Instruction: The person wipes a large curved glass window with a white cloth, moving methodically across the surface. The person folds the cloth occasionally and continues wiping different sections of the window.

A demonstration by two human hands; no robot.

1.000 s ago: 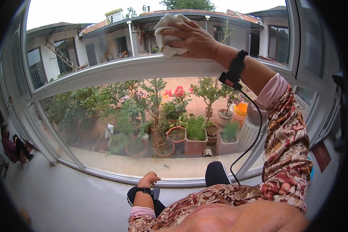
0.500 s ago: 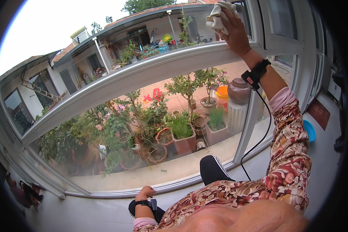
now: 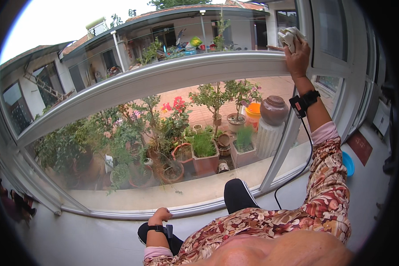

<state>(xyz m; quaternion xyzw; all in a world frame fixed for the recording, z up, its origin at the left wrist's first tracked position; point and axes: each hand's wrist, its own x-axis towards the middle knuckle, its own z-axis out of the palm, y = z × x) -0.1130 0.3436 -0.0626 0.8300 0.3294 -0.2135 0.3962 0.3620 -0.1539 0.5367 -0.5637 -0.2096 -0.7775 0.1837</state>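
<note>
High at the right, my right hand (image 3: 298, 57) is closed on a crumpled off-white cloth (image 3: 291, 38). The cloth is at the lower right corner of the upper window pane (image 3: 248, 33), just above the thick white horizontal rail (image 3: 164, 71) and beside the upright frame. My right arm is stretched out, a black strapped device on its wrist. Low in the middle, my left hand (image 3: 160, 216) rests by my bent knee, close to the bottom window rail (image 3: 128, 214). Its fingers look loosely curled, and I see nothing in them.
Behind the glass stand several potted plants (image 3: 204, 150), an orange bucket (image 3: 252, 114) and a brown jar (image 3: 274, 110) on a pale pillar. A black cable (image 3: 299, 176) hangs from my right wrist. A blue basin (image 3: 348, 163) and a dark red mat (image 3: 359, 146) lie on the floor at right.
My right hand has moved the cloth right and down, from higher on the upper pane to its lower right corner. The view has shifted slightly; my left hand stays by the knee.
</note>
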